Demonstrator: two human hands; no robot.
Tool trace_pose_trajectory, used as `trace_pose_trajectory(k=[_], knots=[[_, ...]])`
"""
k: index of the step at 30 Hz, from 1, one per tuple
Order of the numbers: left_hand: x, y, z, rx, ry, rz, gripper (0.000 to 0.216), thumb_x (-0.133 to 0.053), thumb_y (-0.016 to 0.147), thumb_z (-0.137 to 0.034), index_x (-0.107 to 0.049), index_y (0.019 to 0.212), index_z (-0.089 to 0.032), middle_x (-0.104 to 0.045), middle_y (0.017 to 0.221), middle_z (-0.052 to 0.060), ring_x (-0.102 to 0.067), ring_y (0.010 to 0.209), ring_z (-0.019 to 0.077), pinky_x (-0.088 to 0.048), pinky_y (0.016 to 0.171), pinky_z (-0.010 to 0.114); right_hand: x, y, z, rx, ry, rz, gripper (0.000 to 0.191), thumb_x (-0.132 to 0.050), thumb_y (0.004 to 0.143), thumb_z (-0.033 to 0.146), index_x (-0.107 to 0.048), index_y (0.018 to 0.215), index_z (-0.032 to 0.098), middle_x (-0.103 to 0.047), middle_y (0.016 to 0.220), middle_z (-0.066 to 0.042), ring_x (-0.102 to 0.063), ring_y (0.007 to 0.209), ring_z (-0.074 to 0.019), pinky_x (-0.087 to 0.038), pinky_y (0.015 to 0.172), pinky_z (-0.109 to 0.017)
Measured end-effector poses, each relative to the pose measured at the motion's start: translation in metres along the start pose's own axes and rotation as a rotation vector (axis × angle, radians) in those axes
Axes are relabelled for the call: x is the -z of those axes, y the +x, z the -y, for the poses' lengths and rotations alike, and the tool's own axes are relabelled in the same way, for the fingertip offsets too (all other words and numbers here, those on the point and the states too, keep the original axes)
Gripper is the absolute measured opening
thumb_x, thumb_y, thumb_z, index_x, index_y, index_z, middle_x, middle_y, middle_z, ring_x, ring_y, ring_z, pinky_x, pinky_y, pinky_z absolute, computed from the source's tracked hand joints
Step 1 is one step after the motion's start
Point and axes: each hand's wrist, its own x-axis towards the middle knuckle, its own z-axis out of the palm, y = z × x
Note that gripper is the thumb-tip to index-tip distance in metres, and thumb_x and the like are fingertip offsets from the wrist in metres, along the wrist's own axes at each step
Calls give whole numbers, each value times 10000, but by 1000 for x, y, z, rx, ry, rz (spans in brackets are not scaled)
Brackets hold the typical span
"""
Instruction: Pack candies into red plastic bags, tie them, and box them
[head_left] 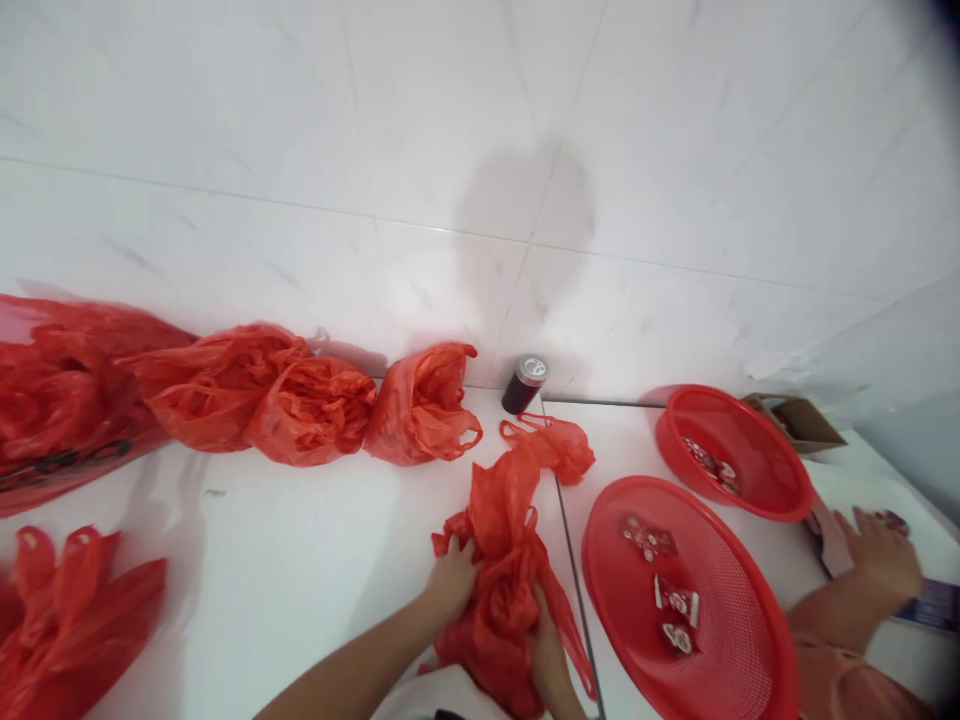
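Observation:
A crumpled red plastic bag [504,545] lies on the white table in front of me, its handles trailing up to the right. My left hand [452,582] grips the bag's left side with its fingers curled into the plastic. My right hand [546,652] clutches the lower right part of the same bag. Both hands press the bag between them.
Several filled red bags [315,405] line the tiled wall, and more red bags [67,620] lie at the left. A dark can [524,384] stands by the wall. Two red baskets [742,655] [780,490] hold small packets. Another person's hand [879,556] rests at the right, beside a cardboard box [799,420].

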Motion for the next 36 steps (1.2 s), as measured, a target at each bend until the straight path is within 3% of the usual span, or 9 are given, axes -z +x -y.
trace_pose_trajectory(k=[4, 8, 11, 14, 19, 24, 28, 31, 36], knots=[[53, 42, -2, 5, -9, -123, 410, -505, 812, -103, -647, 1172, -242, -605, 1192, 106, -573, 1097, 270, -466, 939, 390, 10, 36, 41, -19, 124, -27, 339, -612, 740, 372, -661, 1045, 231, -716, 984, -79, -666, 881, -285, -553, 761, -405], [115, 73, 0, 146, -18, -342, 645, -448, 854, -113, -298, 1469, -236, -296, 1479, 187, -423, 1276, 331, -409, 988, 454, 20, 62, 78, -49, 228, -174, 355, -564, 748, 299, -651, 1065, 164, -699, 842, -51, -630, 739, -215, -536, 675, -345], [136, 71, -3, 191, -38, -387, 787, -509, 818, -93, -186, 1509, -286, -92, 1558, 209, -364, 1320, 407, -403, 969, 521, 21, 70, 87, -54, 278, -296, 466, -555, 720, 265, -608, 1169, 152, -698, 935, -71, -634, 809, -221, -529, 732, -353], [126, 41, -8, 152, -71, -372, 894, -638, 755, -155, -185, 1508, -316, -52, 1579, 185, -248, 1380, 454, -414, 962, 533, 25, 70, 85, -50, 339, -350, 637, -566, 720, 283, -481, 1339, 162, -651, 1161, -111, -621, 1014, -251, -513, 857, -378], [61, -36, -1, -9, -188, -498, 716, -533, 856, -259, -212, 1492, -336, -35, 1605, 84, -76, 1462, 342, -299, 1094, 530, 33, 63, 84, -39, 215, -290, 737, -583, 776, 360, -344, 1451, 186, -482, 1414, -119, -468, 1284, -271, -417, 1041, -414], [9, -82, 23, 129, -409, -285, 703, -497, 825, -205, -264, 1485, -276, -118, 1593, 98, -213, 1441, 297, -313, 1115, 465, 3, 74, 89, 149, -86, -76, 740, -567, 842, 384, -251, 1493, 229, -344, 1515, -109, -318, 1399, -274, -320, 1116, -459], [3, -87, 36, 222, -502, -197, 699, -499, 813, -224, -293, 1481, -234, -208, 1576, 120, -279, 1424, 272, -298, 1129, 439, -46, 113, 92, 143, -377, 152, 710, -569, 839, 323, -290, 1479, 197, -392, 1456, -162, -436, 1313, -304, -429, 1015, -431], [7, -82, 40, 254, -490, -125, 698, -504, 803, -232, -322, 1473, -162, -281, 1549, 165, -313, 1412, 269, -275, 1143, 420, -70, 158, 99, 141, -477, 244, 653, -594, 815, 240, -381, 1432, 205, -382, 1466, -159, -456, 1284, -320, -404, 1020, -425], [12, -77, 42, 227, -482, -55, 674, -508, 799, -263, -380, 1444, -117, -320, 1532, 187, -327, 1406, 269, -268, 1149, 413, -60, 220, 124, 169, -412, 257, 685, -628, 750, 146, -429, 1405, 181, -430, 1435, -165, -507, 1226, -313, -374, 1028, -424]])
